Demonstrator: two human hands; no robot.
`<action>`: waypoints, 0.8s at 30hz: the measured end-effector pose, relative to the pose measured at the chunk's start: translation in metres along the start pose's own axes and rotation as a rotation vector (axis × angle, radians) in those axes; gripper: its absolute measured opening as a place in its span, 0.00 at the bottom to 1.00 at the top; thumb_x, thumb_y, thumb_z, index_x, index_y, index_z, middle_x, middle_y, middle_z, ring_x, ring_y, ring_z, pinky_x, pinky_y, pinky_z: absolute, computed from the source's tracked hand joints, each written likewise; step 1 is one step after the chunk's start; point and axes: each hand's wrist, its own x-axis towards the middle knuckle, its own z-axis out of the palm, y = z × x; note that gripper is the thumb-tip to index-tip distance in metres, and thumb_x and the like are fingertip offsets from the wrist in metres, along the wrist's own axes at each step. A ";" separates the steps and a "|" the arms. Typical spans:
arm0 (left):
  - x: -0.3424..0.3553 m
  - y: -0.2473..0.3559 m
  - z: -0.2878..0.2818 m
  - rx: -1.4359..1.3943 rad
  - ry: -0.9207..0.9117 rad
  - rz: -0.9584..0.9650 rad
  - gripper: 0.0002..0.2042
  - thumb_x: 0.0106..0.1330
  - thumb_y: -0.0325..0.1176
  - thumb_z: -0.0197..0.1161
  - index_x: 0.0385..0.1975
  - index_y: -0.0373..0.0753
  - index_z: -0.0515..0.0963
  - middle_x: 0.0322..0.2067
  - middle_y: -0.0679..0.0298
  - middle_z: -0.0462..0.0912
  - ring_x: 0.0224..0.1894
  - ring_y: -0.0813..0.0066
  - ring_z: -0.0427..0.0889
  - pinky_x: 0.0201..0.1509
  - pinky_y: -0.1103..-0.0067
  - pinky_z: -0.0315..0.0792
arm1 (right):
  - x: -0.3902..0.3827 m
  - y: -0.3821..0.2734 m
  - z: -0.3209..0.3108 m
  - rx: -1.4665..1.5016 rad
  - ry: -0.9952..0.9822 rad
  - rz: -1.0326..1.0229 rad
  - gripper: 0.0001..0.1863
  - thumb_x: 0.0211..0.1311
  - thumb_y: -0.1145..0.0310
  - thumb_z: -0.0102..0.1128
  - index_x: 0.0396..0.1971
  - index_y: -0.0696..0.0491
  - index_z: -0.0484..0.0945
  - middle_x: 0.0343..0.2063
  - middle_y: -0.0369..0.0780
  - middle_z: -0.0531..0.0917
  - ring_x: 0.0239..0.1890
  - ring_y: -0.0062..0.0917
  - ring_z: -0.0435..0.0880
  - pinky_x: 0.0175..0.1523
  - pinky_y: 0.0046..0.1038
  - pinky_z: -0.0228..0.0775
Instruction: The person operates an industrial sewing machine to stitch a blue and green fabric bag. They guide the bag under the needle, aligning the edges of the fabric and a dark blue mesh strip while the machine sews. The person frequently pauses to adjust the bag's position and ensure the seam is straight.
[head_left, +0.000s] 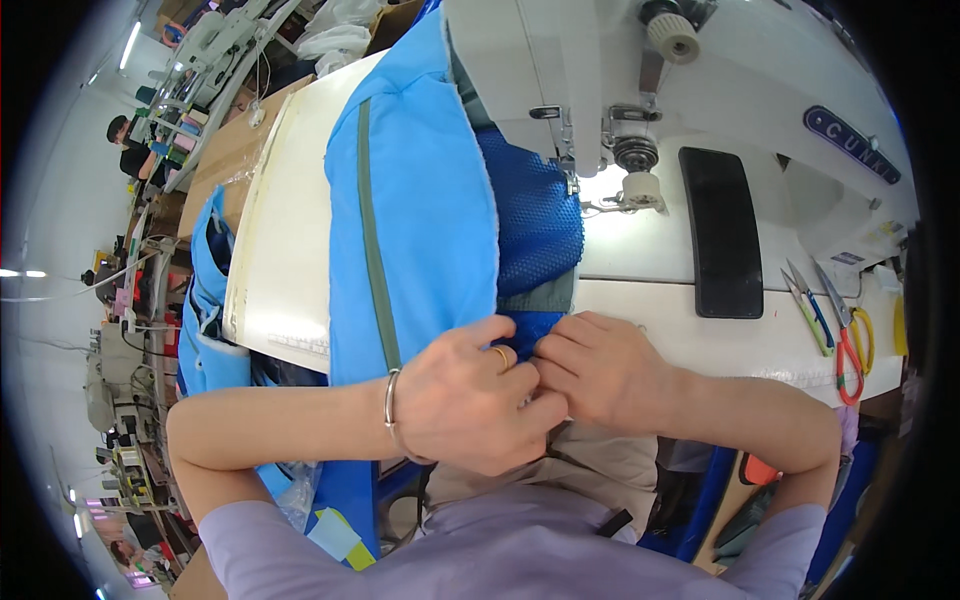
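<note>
A light-blue fabric piece (430, 220) with a grey-green strip (372, 230) lies along the sewing table, its near end reaching my hands. Beside it, dark-blue mesh (530, 215) runs up to the needle area of a white sewing machine (560, 90). My left hand (480, 395), wearing a ring and a bracelet, is closed at the near end of the fabric. Against it, my right hand (605, 370) has its fingers curled in and closed at the dark-blue edge. Both sets of fingertips meet at the table's front edge, and they partly hide the fabric between them.
A black phone (722, 235) lies right of the needle. Farther right are scissors (845, 330) with red and yellow handles, next to slim tools (812, 310). More blue fabric (208, 300) hangs at the left. Other machines and a person (135, 150) appear in the background.
</note>
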 end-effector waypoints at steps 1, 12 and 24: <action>0.000 0.001 -0.005 -0.029 -0.048 -0.069 0.07 0.51 0.32 0.68 0.21 0.41 0.75 0.14 0.67 0.67 0.16 0.68 0.73 0.27 0.69 0.73 | 0.000 0.000 -0.001 0.016 -0.012 0.031 0.12 0.46 0.66 0.62 0.28 0.59 0.82 0.27 0.38 0.76 0.34 0.28 0.75 0.37 0.26 0.69; 0.000 -0.029 0.001 0.671 -0.153 -0.441 0.15 0.54 0.26 0.67 0.43 0.42 0.78 0.36 0.64 0.80 0.31 0.67 0.83 0.26 0.71 0.74 | -0.006 -0.014 0.007 -0.346 -0.020 -0.137 0.10 0.44 0.68 0.63 0.20 0.61 0.81 0.25 0.41 0.79 0.34 0.30 0.77 0.35 0.26 0.65; 0.010 -0.092 0.019 0.383 0.072 -0.347 0.21 0.54 0.18 0.60 0.50 0.35 0.78 0.39 0.58 0.81 0.33 0.58 0.83 0.37 0.68 0.77 | -0.007 -0.012 0.005 -0.303 -0.052 -0.135 0.10 0.40 0.67 0.63 0.17 0.61 0.79 0.21 0.38 0.75 0.31 0.28 0.73 0.31 0.26 0.61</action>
